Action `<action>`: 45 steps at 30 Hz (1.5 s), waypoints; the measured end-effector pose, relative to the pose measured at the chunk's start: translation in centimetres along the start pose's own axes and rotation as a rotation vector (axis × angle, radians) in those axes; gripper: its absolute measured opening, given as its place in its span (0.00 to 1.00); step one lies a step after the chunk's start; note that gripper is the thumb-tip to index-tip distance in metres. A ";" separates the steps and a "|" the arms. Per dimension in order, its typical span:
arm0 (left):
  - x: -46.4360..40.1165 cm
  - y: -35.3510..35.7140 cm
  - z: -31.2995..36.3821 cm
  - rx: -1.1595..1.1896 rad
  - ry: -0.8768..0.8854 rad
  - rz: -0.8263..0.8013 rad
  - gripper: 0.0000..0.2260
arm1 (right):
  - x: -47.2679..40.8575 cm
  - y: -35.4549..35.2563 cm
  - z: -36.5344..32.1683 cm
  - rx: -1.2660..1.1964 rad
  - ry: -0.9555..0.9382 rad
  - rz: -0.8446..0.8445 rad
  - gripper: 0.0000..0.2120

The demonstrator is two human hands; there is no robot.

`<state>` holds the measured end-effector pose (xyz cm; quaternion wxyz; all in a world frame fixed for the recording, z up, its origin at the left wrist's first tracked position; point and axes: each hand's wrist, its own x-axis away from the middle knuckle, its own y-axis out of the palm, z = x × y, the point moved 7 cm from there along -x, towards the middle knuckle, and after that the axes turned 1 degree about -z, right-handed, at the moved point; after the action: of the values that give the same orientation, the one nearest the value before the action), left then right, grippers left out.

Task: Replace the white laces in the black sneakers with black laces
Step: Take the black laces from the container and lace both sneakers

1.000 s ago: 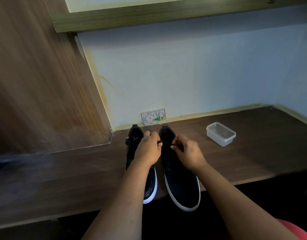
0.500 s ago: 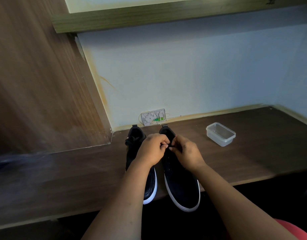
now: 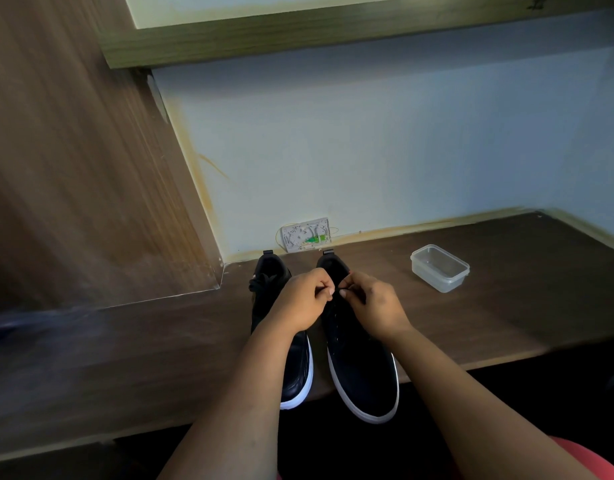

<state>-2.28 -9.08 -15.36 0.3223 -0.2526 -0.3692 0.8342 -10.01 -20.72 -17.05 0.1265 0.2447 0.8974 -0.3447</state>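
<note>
Two black sneakers with white soles stand side by side on the dark wooden desk [image 3: 506, 317], toes toward me. The left sneaker [image 3: 297, 368] carries a tied black lace near its tongue. Over the upper eyelets of the right sneaker [image 3: 362, 368], my left hand [image 3: 304, 299] and my right hand [image 3: 371, 304] meet fingertip to fingertip, each pinching a strand of the black lace [image 3: 341, 290]. Most of that lace is hidden under my fingers. No white lace is visible.
A clear plastic container [image 3: 440, 267] sits open on the desk to the right of the shoes. A white wall box [image 3: 305, 235] with wires is fixed behind them. A wooden side panel [image 3: 73, 168] rises on the left.
My hands have drawn closer together above the right sneaker's tongue, and the fingertips now nearly touch. The shoes and container have stayed in place.
</note>
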 end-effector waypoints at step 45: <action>0.0 0.1 0.4 -0.057 0.007 0.085 0.06 | -0.3 0.4 0.0 0.177 -0.042 -0.031 0.06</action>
<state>-2.57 -9.30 -15.17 0.2807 -0.2800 -0.3805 0.8355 -9.55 -20.57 -17.12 0.1178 0.2337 0.8643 -0.4295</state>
